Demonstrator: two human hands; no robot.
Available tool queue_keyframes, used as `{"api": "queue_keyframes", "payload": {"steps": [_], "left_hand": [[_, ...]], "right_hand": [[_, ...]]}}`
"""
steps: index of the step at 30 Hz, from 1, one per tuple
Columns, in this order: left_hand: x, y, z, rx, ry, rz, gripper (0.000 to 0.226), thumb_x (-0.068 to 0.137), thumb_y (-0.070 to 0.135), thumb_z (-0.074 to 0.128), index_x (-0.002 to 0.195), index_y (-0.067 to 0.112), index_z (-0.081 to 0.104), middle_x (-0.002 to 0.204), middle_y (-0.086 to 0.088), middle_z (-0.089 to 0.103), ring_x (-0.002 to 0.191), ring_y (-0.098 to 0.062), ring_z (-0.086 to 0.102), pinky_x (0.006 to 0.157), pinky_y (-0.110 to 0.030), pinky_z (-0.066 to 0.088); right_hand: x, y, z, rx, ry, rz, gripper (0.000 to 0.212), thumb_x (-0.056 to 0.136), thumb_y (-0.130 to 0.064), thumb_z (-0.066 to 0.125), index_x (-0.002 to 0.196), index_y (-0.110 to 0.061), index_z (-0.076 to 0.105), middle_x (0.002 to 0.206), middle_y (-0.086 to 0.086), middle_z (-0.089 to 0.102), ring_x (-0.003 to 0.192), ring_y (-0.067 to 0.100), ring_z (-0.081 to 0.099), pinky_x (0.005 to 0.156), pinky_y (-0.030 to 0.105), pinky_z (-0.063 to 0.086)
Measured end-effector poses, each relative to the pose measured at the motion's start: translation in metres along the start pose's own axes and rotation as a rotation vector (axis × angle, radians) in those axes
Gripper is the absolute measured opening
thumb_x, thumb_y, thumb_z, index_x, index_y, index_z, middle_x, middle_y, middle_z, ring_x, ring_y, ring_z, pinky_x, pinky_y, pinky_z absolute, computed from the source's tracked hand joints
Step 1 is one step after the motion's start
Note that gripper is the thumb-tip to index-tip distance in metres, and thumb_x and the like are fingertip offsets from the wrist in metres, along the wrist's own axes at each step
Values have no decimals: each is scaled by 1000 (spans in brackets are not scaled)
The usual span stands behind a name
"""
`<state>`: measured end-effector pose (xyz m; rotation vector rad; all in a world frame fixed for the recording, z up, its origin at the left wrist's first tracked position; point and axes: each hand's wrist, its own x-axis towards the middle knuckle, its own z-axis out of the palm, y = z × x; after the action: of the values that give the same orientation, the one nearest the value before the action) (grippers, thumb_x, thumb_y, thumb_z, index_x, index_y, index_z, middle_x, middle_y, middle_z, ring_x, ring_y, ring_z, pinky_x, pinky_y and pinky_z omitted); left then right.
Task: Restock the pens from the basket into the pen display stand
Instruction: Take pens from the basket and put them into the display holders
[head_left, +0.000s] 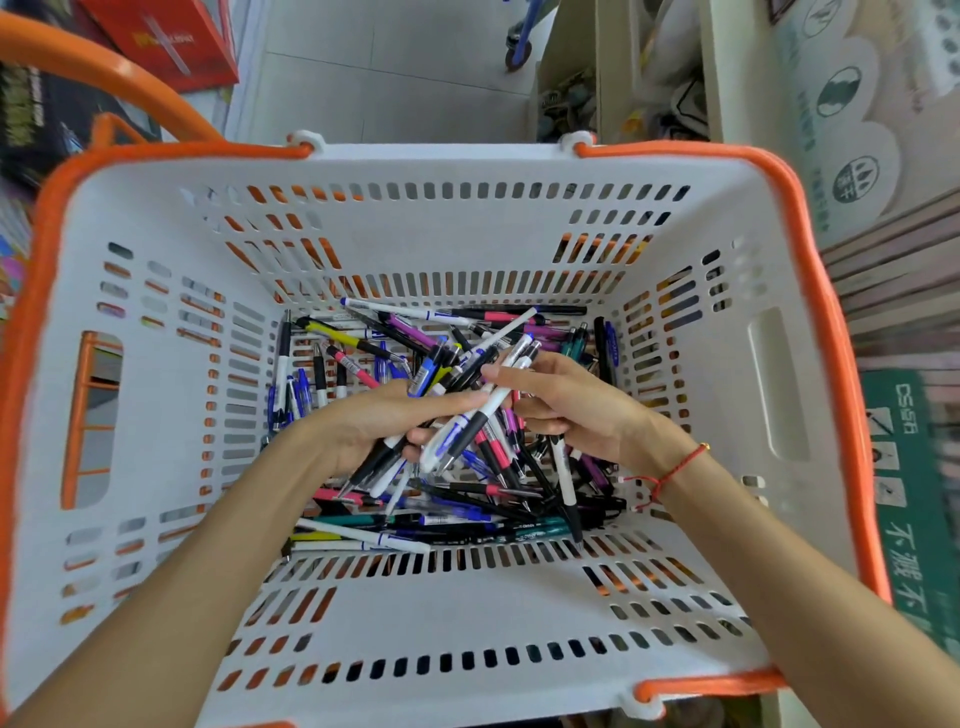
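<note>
Fingers on both hands are curled round pens: my left hand (371, 423) grips a bundle of pens (441, 415) fanning up and right across its palm, my right hand (563, 402) pinches a white pen (496, 400) that lies across that bundle, thumb on top. Both hands sit low inside the white basket (156, 312) with the orange rim (810, 249), directly over the loose pile of pens (467, 509) on its floor. Red string bracelet (675, 470) on my right wrist.
</note>
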<state>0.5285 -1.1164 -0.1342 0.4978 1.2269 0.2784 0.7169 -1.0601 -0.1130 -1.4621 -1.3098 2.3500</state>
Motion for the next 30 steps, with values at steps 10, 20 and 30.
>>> {"api": "queue_keyframes", "payload": {"steps": [10, 20, 30], "left_hand": [[7, -1, 7, -21, 59, 106, 89, 64, 61, 71, 133, 11, 48, 101, 7, 51, 94, -4, 44, 52, -5, 41], [7, -3, 3, -91, -63, 196, 26, 91, 41, 59, 79, 19, 65, 73, 2, 65, 71, -13, 63, 55, -19, 49], [7, -5, 7, -187, -138, 24, 39, 89, 35, 60, 124, 19, 58, 116, -5, 71, 108, -17, 68, 87, -32, 56]], "right_hand": [[2, 0, 0, 142, -61, 1, 26, 97, -24, 54, 76, -9, 57, 45, -10, 43, 38, 5, 21, 43, 18, 14], [7, 2, -4, 357, 195, 64, 40, 93, -52, 53, 109, -16, 55, 62, -6, 38, 47, 5, 22, 41, 16, 19], [4, 3, -19, 1037, 185, -17, 37, 95, -44, 50, 96, -8, 60, 72, 0, 41, 55, 8, 28, 44, 17, 30]]}}
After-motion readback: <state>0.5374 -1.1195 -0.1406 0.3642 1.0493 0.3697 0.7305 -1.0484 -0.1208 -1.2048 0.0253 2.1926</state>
